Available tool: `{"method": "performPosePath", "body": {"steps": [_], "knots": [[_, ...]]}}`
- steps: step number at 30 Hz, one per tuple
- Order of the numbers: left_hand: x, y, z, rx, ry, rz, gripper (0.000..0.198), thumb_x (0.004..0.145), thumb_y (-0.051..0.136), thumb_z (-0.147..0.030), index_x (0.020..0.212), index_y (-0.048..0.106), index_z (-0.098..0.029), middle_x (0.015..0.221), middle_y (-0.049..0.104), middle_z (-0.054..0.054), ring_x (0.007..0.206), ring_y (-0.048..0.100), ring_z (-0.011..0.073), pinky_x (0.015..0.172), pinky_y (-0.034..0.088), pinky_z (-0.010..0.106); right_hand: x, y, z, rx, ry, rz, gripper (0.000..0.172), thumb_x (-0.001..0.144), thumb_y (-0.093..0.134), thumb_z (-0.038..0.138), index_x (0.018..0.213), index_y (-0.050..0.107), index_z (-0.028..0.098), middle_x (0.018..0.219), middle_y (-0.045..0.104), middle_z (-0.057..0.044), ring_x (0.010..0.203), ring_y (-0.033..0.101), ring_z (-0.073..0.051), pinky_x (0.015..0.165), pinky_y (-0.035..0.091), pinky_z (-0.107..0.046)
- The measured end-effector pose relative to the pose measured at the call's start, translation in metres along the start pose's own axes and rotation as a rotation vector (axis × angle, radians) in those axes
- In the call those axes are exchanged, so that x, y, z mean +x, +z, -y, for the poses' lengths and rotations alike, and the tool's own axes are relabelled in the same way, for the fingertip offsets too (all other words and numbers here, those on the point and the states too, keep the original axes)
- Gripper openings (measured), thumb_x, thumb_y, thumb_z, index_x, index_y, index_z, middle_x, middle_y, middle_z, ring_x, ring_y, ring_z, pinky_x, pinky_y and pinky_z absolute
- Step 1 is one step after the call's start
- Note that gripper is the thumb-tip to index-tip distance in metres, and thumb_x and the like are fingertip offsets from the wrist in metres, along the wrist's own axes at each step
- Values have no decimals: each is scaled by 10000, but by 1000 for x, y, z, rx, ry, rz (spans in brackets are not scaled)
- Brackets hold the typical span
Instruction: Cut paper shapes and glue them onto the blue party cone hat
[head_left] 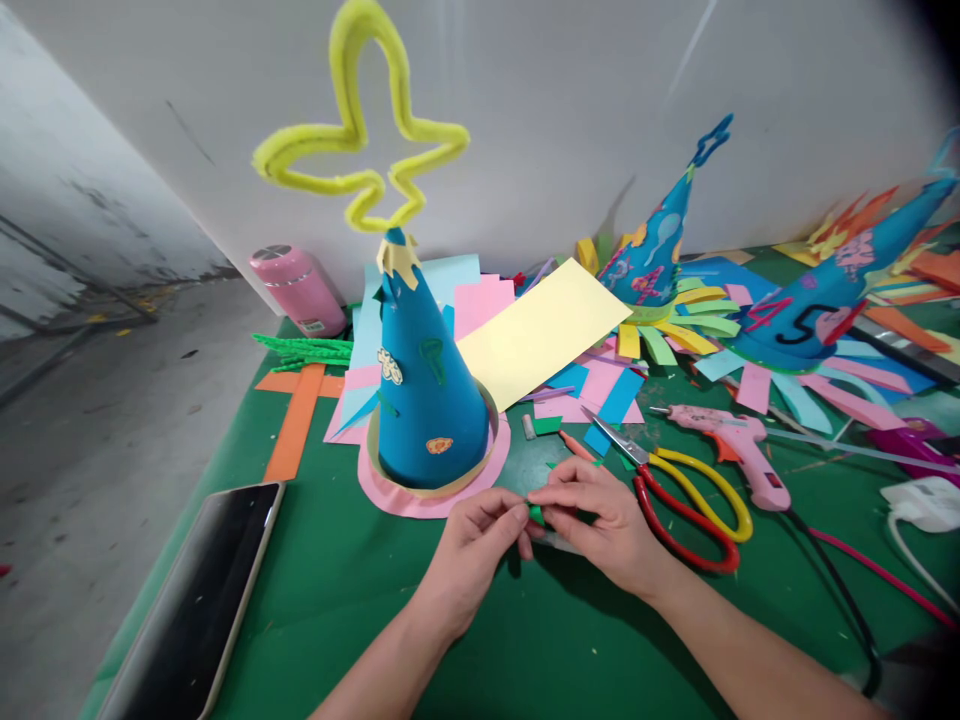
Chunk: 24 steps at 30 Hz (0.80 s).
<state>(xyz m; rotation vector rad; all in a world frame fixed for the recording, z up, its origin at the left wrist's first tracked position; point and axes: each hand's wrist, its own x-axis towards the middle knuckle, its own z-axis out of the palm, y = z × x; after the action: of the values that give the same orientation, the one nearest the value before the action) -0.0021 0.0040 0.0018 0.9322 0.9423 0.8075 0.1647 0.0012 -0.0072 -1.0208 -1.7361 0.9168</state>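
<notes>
Pale wall (540,120) behind green table (315,620); grey floor (172,420) left.

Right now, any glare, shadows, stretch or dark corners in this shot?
All head view: pale sheen on the phone, soft shadow on the green tabletop below the right hand, top-right corner dark, far-right hat looks stretched; green scrap mostly hidden.
</notes>
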Motion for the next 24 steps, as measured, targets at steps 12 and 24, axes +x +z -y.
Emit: {"method": "performPosePath", "body": {"steps": [12, 24], "knots": [[1, 1, -1, -60, -17, -24, 193, 734, 599, -288, 604, 579, -148, 535, 557, 6, 544, 496, 118, 533, 378, 228, 1, 1, 4, -67, -47, -41, 212, 756, 569, 116, 922, 607, 241, 764, 543, -14, 656, 529, -132, 576, 478, -259], [1, 1, 0, -23, -1, -50, 169, 718, 585, -286, 791, 622, -137, 670, 604, 22, 516, 512, 108, 529, 395, 247, 3, -4, 5, -80, -21, 38, 87, 779, 547, 163, 790, 610, 222, 756, 543, -23, 697, 549, -147, 569, 467, -251]]}}
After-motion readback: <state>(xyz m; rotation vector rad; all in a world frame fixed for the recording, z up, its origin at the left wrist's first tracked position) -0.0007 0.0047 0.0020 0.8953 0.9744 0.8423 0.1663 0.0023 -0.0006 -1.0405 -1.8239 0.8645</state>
